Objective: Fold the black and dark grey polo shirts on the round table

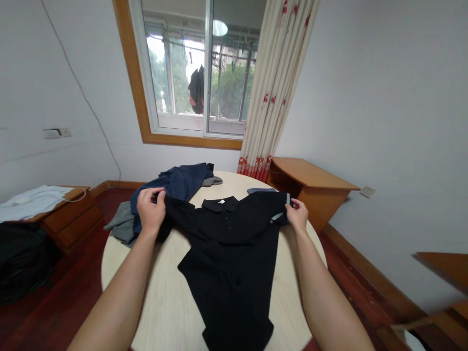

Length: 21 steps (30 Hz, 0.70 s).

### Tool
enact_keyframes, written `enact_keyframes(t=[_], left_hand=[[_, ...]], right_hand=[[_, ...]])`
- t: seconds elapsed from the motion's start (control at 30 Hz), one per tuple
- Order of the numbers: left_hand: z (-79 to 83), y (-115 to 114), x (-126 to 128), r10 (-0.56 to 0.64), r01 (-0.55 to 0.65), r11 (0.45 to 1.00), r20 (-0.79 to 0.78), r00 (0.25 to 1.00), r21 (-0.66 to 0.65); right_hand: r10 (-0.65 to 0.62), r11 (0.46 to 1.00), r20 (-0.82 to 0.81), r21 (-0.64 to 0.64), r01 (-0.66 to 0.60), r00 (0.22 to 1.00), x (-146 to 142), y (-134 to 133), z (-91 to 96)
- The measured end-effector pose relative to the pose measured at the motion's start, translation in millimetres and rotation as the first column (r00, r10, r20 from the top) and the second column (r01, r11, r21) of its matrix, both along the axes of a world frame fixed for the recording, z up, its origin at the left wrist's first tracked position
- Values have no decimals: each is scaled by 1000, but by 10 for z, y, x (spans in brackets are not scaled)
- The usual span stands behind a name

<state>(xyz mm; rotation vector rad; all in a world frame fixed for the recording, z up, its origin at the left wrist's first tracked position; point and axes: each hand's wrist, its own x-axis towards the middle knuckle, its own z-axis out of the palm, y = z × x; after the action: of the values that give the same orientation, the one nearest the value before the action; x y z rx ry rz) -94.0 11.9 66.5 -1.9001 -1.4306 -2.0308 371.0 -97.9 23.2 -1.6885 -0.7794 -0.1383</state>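
A black polo shirt [234, 258] lies front side up on a round, pale wooden table [164, 292], its collar toward the window and its hem toward me. My left hand [151, 209] pinches the end of the sleeve on the left, lifting it a little. On the other side, my right hand [298, 213] grips the opposite sleeve by its grey-edged cuff. Both sleeves are spread outward. The shirt's left side is folded unevenly near the waist. Behind my left hand sits a heap of dark blue clothing [183, 180].
Grey cloth [124, 224] hangs at the table's left edge, and a folded blue-grey piece [261, 190] lies behind the shirt. A wooden desk [310, 180] stands at the right, beside a curtain [274, 92]. Wooden drawers [76, 219] stand at the left.
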Motion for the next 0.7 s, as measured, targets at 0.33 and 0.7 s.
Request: enact_keyframes(t=[0.33,0.7], left_hand=[[-190,-447,682,-472,306,870,-477,741,-386],[-536,-509,903,-676,14,667,-598,430,-745]], right_hand=[[624,751,281,-476,-458,729,-842,121,4],[797,413,158,-847,-334,583,-1371,152,12]])
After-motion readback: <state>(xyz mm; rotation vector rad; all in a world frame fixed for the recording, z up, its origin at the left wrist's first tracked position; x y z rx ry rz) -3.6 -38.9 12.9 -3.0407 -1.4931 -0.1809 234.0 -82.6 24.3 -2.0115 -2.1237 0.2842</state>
